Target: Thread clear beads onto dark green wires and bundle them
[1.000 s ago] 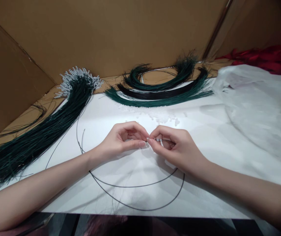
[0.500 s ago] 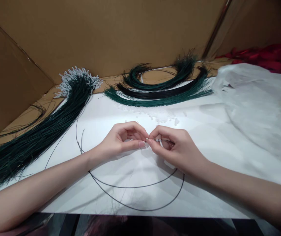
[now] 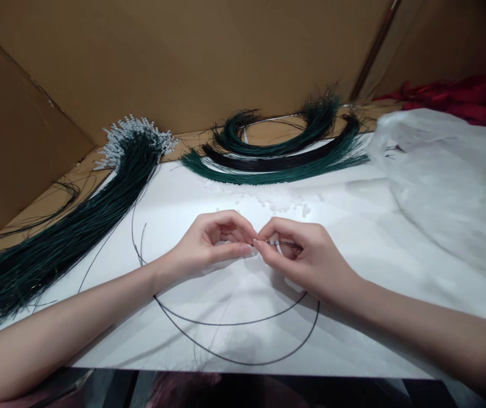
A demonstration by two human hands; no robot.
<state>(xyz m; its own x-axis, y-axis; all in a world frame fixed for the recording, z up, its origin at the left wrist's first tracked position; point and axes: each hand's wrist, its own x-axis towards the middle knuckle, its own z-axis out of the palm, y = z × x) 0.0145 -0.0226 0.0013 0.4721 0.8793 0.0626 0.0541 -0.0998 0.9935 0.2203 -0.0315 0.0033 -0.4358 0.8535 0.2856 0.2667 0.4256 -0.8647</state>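
Observation:
In the middle of the head view both my hands meet fingertip to fingertip just above a white sheet (image 3: 243,345). My right hand (image 3: 306,249) is closed in a pinch on a thin dark wire, and small white beads (image 3: 274,242) sit on the part inside its curled fingers. At the wire's tip, my left hand (image 3: 217,238) pinches between thumb and index finger; a tiny white bit there is too small to make out. From under my right hand the dark wire (image 3: 243,363) loops across the sheet toward me and passes under my left forearm.
Left lies a thick bundle of dark green wires (image 3: 98,218) with white beaded tips (image 3: 135,139). Behind my hands are loose white beads (image 3: 268,194) and curved wire bundles (image 3: 277,170). A clear plastic bag (image 3: 447,181) and red cloth (image 3: 468,99) lie right. Cardboard walls (image 3: 209,56) enclose the back.
Almost nothing differs. Both hands keep the same pinch and place; the beads by my right fingers show a very slight shift.

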